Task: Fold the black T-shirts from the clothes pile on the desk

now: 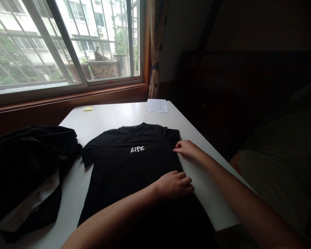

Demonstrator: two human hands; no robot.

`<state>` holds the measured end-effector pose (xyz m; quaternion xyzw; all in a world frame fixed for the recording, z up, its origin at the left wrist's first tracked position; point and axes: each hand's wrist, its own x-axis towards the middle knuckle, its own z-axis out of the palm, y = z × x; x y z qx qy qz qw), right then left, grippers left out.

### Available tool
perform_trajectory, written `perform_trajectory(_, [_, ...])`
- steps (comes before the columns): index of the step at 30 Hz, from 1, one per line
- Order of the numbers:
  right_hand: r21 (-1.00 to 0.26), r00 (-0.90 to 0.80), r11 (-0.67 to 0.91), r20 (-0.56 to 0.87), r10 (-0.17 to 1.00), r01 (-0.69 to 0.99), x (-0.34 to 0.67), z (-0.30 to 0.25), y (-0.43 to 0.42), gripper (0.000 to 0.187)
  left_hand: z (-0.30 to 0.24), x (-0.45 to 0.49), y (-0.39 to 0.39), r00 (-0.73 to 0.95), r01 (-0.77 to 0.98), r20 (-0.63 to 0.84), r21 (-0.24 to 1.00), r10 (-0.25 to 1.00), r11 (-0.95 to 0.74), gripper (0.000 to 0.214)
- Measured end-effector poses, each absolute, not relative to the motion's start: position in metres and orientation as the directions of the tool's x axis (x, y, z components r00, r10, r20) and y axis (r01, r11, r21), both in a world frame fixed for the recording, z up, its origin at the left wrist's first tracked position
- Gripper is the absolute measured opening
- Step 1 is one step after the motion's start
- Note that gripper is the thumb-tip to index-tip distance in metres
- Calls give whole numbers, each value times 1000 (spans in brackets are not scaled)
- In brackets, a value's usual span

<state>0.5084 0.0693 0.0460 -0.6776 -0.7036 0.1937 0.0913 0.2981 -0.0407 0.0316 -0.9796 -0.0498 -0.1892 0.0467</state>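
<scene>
A black T-shirt (124,166) with white "LIFE" lettering lies flat, front up, on the white table (114,116). My left hand (175,185) reaches across the shirt to its right edge near the lower body, its fingers curled and gripping the fabric there. Higher up that same edge, just below the right sleeve, my right hand (186,148) pinches the cloth with its fingers closed. Both forearms come in from the bottom of the view.
A heap of dark clothes (28,162) with some white cloth lies at the table's left. A stack of papers (157,105) and a yellow sticky pad (88,108) sit near the window sill. A bed (282,162) stands to the right of the table.
</scene>
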Motion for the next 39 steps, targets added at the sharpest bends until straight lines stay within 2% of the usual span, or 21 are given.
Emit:
perform_trajectory(3, [-460, -31, -103, -274, 961, 882, 502, 50, 63, 15, 29, 299, -41, 913, 131, 396, -61, 96, -990, 26])
perform_trajectory(7, [-529, -15, -186, -353, 936, 828, 497, 48, 61, 16, 30, 299, -41, 916, 131, 390, -74, 92, -989, 26])
perform_trajectory(11, [-596, -6, -251, -394, 919, 762, 502, 45, 61, 12, 39, 296, -43, 917, 150, 385, -95, 102, -984, 24])
perform_trajectory(17, [-654, -7, -266, -383, 924, 708, 518, 44, 56, 15, 47, 293, -43, 927, 149, 356, -70, 115, -986, 24])
perform_trajectory(19, [-656, -4, -259, -372, 928, 709, 521, 42, 55, 15, 45, 293, -39, 922, 194, 348, -40, 168, -980, 25])
perform_trajectory(22, [-649, 3, -243, -347, 938, 722, 524, 37, 58, 14, 37, 294, -27, 874, 340, 362, 18, 323, -940, 26])
perform_trajectory(24, [-641, 9, -237, -337, 941, 730, 528, 33, 60, 15, 29, 294, -17, 835, 420, 374, 39, 403, -907, 36])
perform_trajectory(27, [-635, 8, -236, -340, 940, 736, 533, 28, 65, 19, 16, 293, -5, 826, 465, 337, 48, 453, -884, 54])
perform_trajectory(30, [-638, 1, -228, -335, 942, 736, 540, 24, 71, 21, 9, 292, -2, 838, 466, 276, 85, 470, -881, 58])
perform_trajectory(33, [-641, 36, -208, -271, 962, 738, 545, 20, 79, 25, 11, 293, -3, 842, 466, 244, 125, 482, -876, 59])
perform_trajectory(35, [-643, 95, -198, -191, 977, 740, 547, 16, 86, 35, 14, 294, -4, 843, 466, 230, 142, 487, -873, 59])
perform_trajectory(37, [-633, 161, -158, -53, 985, 758, 547, 11, 91, 50, 17, 295, -4, 844, 464, 223, 154, 488, -872, 59])
perform_trajectory(39, [-606, 157, -60, 108, 982, 793, 546, 8, 95, 58, 17, 295, -3, 844, 461, 219, 167, 489, -871, 59])
